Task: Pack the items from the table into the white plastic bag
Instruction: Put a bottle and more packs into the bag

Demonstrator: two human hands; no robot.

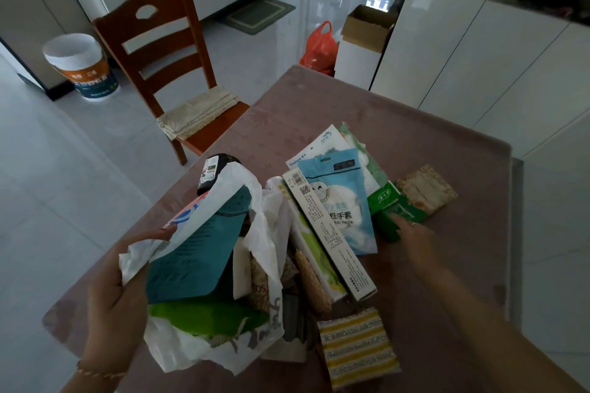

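The white plastic bag (pixel 223 348) sits open at seven o'clock on the table, a teal packet (pixel 194 252) and something green (pixel 207 316) inside it. At three o'clock of the bag lie a long white box (pixel 332 239), a light-blue glove pouch (pixel 346 201) and a green packet (pixel 394 217). A yellow-striped sponge (pixel 357 348) lies at five o'clock.

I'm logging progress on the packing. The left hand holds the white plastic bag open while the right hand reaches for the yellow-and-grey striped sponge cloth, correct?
Not quite. In the head view the left hand does hold the white plastic bag open, but the right hand reaches for the green packet farther out on the table. The yellow-and-grey striped sponge cloth lies untouched near the table's close edge.
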